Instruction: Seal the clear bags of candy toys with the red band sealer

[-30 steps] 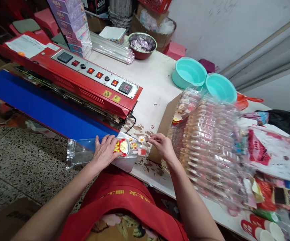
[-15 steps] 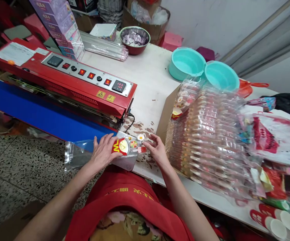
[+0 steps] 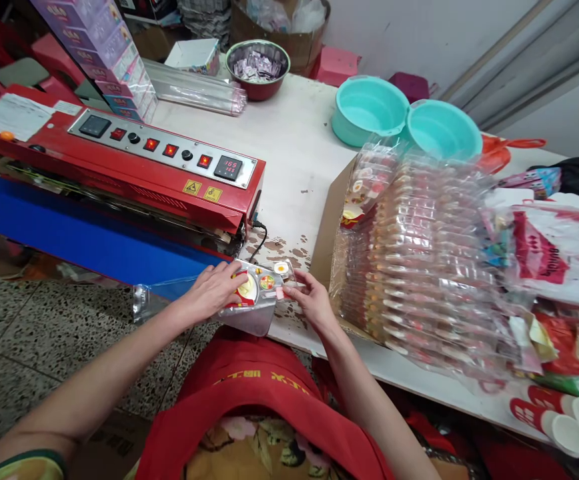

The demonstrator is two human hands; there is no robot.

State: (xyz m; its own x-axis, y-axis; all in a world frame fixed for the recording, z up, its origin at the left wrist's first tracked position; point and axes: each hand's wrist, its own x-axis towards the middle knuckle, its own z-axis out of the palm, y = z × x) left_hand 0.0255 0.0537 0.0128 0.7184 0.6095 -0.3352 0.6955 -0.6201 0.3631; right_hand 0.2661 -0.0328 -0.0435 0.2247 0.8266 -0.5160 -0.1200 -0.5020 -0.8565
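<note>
Packet (image 3: 259, 295) overhanging table (image 3: 299, 153) edge, left hand (image 3: 212, 290) atop, right hand (image 3: 310, 301) pinching end

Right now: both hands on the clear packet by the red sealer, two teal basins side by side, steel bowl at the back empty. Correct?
No: the steel bowl is not empty; the head view shows small wrapped pieces heaped in it. The rest holds: left hand and right hand on the clear packet by the red sealer, two teal basins side by side.
</note>
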